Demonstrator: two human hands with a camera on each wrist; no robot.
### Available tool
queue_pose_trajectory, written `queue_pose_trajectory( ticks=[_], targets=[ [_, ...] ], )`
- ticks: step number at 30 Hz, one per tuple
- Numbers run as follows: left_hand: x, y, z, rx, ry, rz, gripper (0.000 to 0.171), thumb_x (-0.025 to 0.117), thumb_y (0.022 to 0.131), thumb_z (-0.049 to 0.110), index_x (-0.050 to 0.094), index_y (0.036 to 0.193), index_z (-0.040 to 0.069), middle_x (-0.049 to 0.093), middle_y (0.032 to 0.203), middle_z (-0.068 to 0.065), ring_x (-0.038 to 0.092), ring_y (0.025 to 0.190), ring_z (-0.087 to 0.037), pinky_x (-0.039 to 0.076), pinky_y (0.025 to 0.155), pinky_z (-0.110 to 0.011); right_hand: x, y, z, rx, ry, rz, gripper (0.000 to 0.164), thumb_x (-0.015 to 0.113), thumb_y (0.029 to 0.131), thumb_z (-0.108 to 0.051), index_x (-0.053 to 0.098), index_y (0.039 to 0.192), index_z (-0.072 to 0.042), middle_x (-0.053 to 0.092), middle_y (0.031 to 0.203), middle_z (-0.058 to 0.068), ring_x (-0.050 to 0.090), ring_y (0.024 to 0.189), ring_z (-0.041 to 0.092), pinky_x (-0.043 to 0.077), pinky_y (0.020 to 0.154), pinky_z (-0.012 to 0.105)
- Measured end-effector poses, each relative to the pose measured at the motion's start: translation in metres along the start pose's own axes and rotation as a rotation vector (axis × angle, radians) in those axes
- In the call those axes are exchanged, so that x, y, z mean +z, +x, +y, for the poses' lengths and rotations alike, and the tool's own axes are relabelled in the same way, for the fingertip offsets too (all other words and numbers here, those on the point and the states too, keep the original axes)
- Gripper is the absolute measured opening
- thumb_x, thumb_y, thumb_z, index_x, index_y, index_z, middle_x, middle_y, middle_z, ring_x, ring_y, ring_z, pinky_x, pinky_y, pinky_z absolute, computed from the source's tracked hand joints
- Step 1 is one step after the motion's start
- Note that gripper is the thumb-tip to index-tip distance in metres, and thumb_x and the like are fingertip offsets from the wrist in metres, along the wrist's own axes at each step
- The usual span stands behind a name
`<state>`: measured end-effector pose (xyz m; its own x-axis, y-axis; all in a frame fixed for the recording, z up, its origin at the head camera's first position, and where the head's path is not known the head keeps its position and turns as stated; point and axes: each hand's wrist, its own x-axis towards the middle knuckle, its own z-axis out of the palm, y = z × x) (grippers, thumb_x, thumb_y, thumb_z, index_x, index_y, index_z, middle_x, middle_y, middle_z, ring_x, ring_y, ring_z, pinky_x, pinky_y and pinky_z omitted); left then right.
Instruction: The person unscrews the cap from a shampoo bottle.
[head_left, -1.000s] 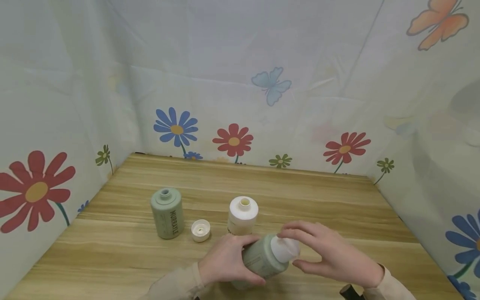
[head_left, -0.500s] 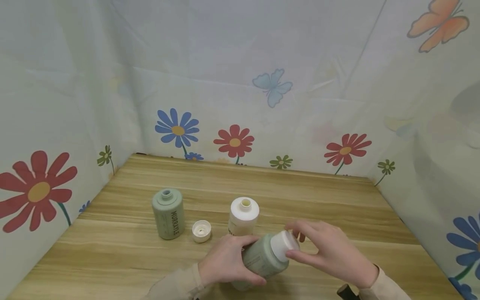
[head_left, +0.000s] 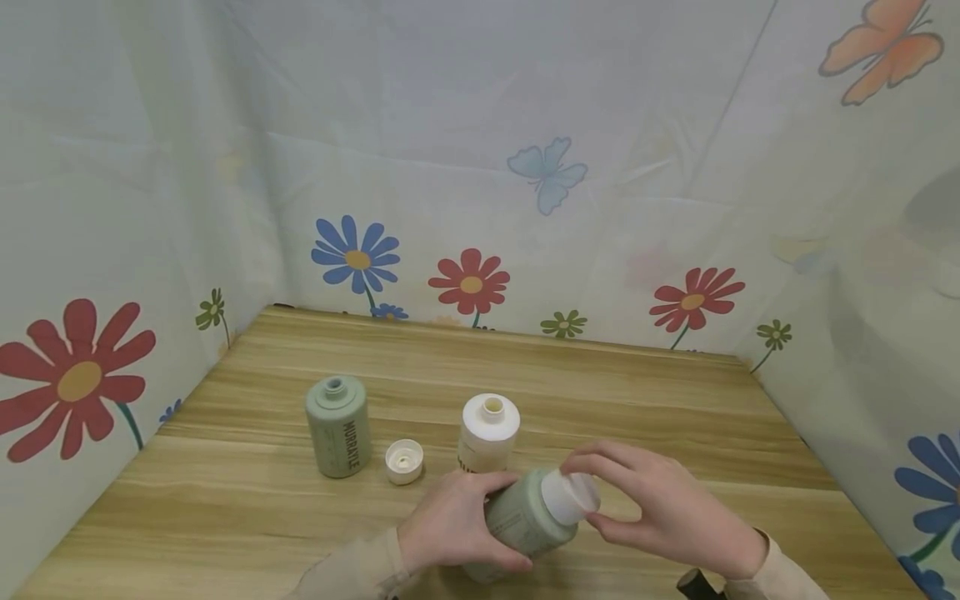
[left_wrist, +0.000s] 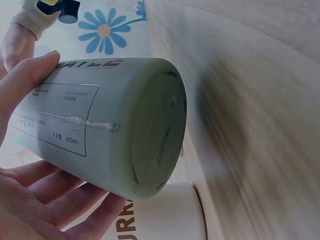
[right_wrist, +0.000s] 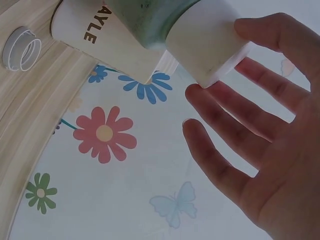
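Observation:
My left hand (head_left: 453,521) grips the body of a green bottle (head_left: 521,517), which leans to the right above the table. A white cap (head_left: 567,498) sits on the bottle's upper end. With thumb and fingertips my right hand (head_left: 667,508) pinches this cap; in the right wrist view the thumb lies on one side of the cap (right_wrist: 207,42) and fingertips touch its far edge. The left wrist view shows the base of the bottle (left_wrist: 150,130) off the table. Just behind the left hand stands an uncapped white bottle (head_left: 489,429), its lower part hidden.
Another green bottle (head_left: 337,433) stands uncapped at the left of the wooden table (head_left: 225,500). Between the standing bottles lies a loose white cap (head_left: 404,462), hollow side up. A flower-printed curtain (head_left: 465,167) encloses the back and sides.
The right hand's fingers have shifted round the cap, from pinching to loosened and back to pinching. The left hand and its bottle have stayed almost still.

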<state>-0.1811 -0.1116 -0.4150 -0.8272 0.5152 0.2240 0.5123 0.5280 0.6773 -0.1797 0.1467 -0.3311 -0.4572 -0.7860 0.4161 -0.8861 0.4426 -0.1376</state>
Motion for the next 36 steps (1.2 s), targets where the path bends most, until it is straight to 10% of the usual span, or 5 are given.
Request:
queue_pose_trajectory(
  ticks=[14,21,36],
  targets=[
    [0.0022,0.0006,-0.0013,0.014,0.004,0.002,0.063,0.088,0.061,0.045,0.066,0.116,0.022,0.07,0.097,0.012,0.059,0.082,0.007,0.049,0.073,-0.015,-0.0003,-0.0011,-0.0026,0.316,0.007,-0.084,0.045,0.063,0.09,-0.045,0.055,0.129,-0.024,0.066,0.11,-0.015,0.061,0.093,-0.001,0.053,0.073,0.024],
    [0.0033,0.0019,0.0008,0.004,0.018,-0.014,0.064,0.087,0.061,0.048,0.066,0.116,0.022,0.069,0.096,0.014,0.058,0.081,0.008,0.048,0.071,-0.015,0.0028,-0.0028,-0.0012,0.237,-0.042,-0.048,0.034,0.069,0.087,-0.041,0.062,0.117,-0.025,0.061,0.093,-0.024,0.053,0.081,-0.008,0.047,0.067,0.02],
    [0.0052,0.0012,0.0004,0.0,0.013,-0.002,0.068,0.088,0.06,0.046,0.065,0.119,0.02,0.07,0.099,0.011,0.059,0.083,0.006,0.049,0.073,-0.015,-0.004,-0.0047,0.0018,0.024,0.026,-0.077,0.055,0.077,0.081,-0.019,0.054,0.131,-0.024,0.06,0.125,-0.009,0.062,0.108,0.011,0.056,0.081,0.029]
  ],
)
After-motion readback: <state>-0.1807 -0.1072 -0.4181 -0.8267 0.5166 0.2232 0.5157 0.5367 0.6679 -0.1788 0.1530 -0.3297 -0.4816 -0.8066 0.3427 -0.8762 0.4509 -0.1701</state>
